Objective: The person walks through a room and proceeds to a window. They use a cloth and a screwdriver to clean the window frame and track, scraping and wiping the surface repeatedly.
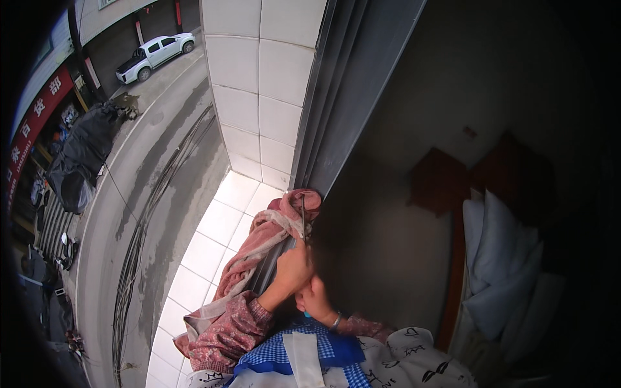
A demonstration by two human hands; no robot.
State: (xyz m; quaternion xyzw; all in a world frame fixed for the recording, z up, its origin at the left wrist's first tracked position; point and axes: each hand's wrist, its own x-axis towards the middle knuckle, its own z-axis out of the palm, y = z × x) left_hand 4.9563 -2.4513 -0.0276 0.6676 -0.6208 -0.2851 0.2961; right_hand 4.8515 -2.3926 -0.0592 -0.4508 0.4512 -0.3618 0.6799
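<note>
A thin metal rod, probably the shaft of a screwdriver, points away from me with its far end on a bunched pink towel. My left hand closes around the near part of the rod. Just behind it, my right hand is curled in a fist, with a turquoise bit, perhaps the handle's end, showing below. The twisted towel lies along the dark metal window track, bunched in the corner and trailing back under my left sleeve.
White tiles cover the sill and side wall. A dark window frame rises beside them. Beyond the sill's outer edge is a drop to a street with cables and a white pickup. Pale bedding lies indoors at right.
</note>
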